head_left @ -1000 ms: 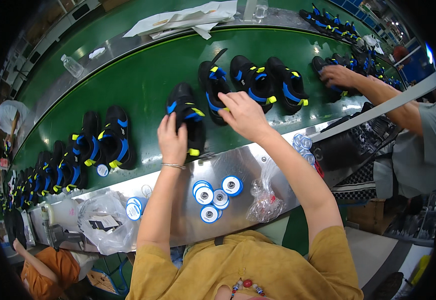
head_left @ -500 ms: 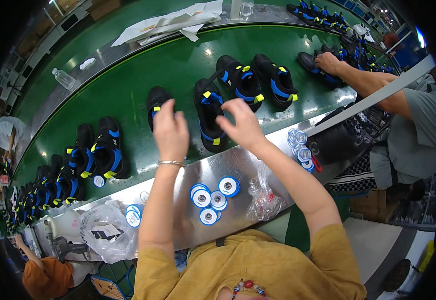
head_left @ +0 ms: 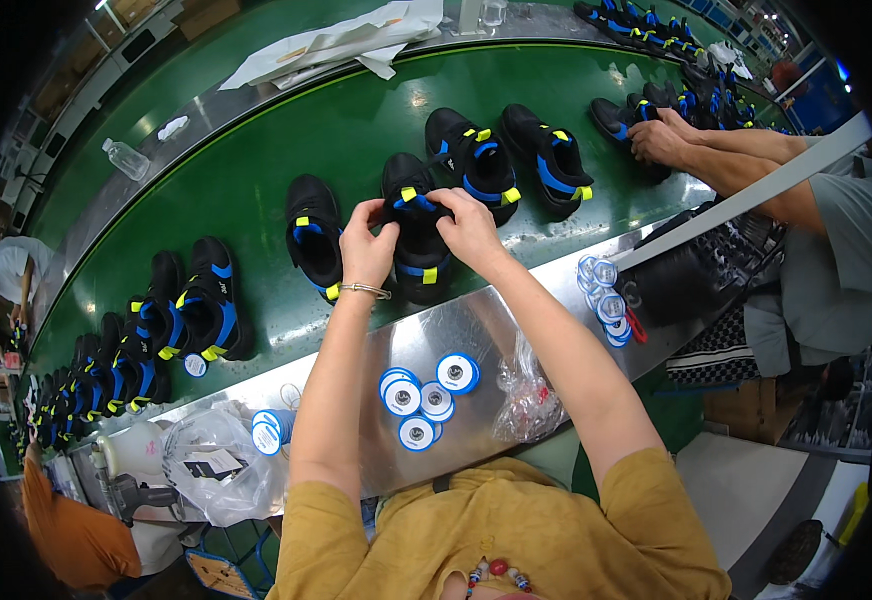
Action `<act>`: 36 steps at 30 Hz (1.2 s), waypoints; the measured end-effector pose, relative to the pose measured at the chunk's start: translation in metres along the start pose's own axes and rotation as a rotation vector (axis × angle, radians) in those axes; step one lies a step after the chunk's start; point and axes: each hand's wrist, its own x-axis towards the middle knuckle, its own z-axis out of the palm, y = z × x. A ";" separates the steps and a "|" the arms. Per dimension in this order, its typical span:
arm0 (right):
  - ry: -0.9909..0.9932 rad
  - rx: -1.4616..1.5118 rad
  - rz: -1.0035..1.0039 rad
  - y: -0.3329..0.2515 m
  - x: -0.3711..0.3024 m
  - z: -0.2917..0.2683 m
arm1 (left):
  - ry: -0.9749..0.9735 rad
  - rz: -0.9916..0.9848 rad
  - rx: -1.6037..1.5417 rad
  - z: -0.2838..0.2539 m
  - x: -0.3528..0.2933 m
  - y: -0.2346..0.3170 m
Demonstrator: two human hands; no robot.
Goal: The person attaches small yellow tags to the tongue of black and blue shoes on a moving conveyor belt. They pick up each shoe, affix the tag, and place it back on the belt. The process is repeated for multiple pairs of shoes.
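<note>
On the glossy green worktop (head_left: 231, 190), both hands (head_left: 368, 248) (head_left: 471, 235) touch a round-toed shoe (head_left: 419, 242).

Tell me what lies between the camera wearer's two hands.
In the head view, one black and blue shoe lies between the left hand and the right hand.

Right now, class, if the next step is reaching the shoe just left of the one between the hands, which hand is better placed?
Probably the left hand: it is close beside that shoe; the right hand is across the shoe between them.
</note>
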 end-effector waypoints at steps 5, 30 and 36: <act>0.001 -0.041 -0.085 -0.002 -0.006 0.007 | 0.180 0.155 0.412 0.023 -0.001 0.007; -0.110 -0.271 -0.121 -0.019 -0.006 0.023 | 0.223 -0.213 0.363 0.005 0.027 0.007; -0.098 -0.107 -0.081 -0.010 0.000 0.022 | 0.095 0.088 0.507 -0.012 0.004 -0.002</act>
